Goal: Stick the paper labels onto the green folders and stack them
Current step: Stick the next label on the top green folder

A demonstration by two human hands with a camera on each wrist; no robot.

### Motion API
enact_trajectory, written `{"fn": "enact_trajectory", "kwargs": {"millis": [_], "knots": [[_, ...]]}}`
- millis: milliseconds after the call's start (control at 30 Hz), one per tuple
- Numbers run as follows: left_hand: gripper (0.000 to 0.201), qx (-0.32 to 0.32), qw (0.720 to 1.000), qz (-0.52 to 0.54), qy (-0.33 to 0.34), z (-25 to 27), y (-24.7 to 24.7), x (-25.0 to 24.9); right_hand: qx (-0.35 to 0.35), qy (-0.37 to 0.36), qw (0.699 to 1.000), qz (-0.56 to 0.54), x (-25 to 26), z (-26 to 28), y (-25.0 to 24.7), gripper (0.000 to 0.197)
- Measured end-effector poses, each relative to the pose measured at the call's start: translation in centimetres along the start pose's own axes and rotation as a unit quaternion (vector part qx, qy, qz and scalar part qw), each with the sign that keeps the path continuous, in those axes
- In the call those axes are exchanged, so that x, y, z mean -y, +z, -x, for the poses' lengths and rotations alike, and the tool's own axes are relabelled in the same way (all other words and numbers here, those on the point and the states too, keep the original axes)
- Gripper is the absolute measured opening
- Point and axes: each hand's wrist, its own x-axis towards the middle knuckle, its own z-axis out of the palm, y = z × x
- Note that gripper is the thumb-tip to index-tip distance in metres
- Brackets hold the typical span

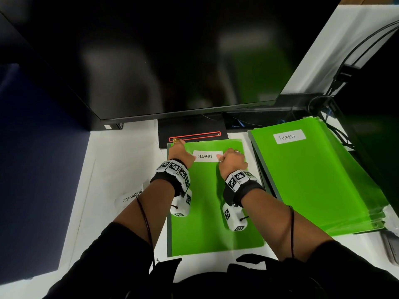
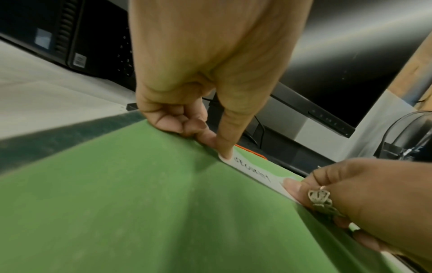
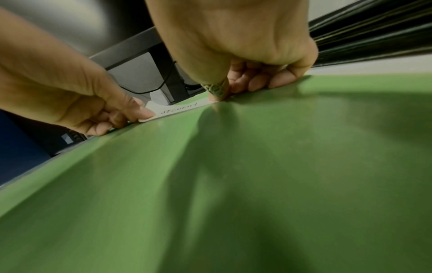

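You're holding the white paper label marked SECURITY (image 1: 207, 156) across the far end of the flat green plastic folder (image 1: 216, 212) on the white desk (image 1: 129, 165). Your left hand (image 1: 180, 155) pinches its left tip and your right hand (image 1: 231, 159) its right tip, probably to keep it taut and square. The stack of labelled green folders (image 1: 313, 180) waits just right of that folder.

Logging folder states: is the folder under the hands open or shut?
Shut: the green folder lies flat as one closed cover, the SECURITY label on top.

White table (image 1: 129, 160) bears green folder (image 1: 211, 212), folder stack (image 1: 313, 180), loose label (image 1: 129, 197), perhaps a phone (image 1: 390, 249).
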Motion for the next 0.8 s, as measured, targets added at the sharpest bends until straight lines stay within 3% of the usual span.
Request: {"fn": "enact_trajectory", "kwargs": {"millis": [333,667,800], "knots": [[0.07,0.012,1.0,0.007,-0.006,-0.5,-0.4,0.2,0.025,0.048,0.998,-0.012,1.1,-0.4,-0.5,0.043],[0.07,0.005,1.0,-0.017,-0.002,-0.1,-0.1,-0.2,0.02,0.043,0.999,-0.004,1.0,-0.1,-0.2,0.041],[0.062,-0.011,0.997,-0.079,0.005,0.5,0.0,-0.6,-0.01,0.062,0.996,-0.07,1.0,0.0,-0.2,0.041]]}}
